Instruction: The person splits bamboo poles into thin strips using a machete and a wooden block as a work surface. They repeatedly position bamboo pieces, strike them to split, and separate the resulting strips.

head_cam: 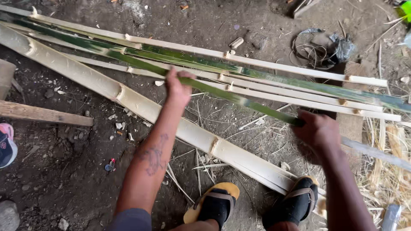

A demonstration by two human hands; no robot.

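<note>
Green bamboo strip [214, 90] lies across the split bamboo slats [295, 92], long axis running far left to near right. Left hand [177, 87] clasps it mid-length, fingers curled over. Right hand [319, 130] fists its near right end, the closer grip. A wide split bamboo half [141, 107] lies nearer.

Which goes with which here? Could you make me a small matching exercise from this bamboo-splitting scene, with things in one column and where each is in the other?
Things:
1. left hand
2. right hand
3. wide pale bamboo half
4. wire coil

Places:
A. on the dirt at the top right, beyond the strips
B. gripping the near end of the green bamboo strip
C. lying slantwise, its near end under the black sandals
D. resting farther up that green strip

Pairs: 1-D, 2-B, 3-C, 4-A
</note>
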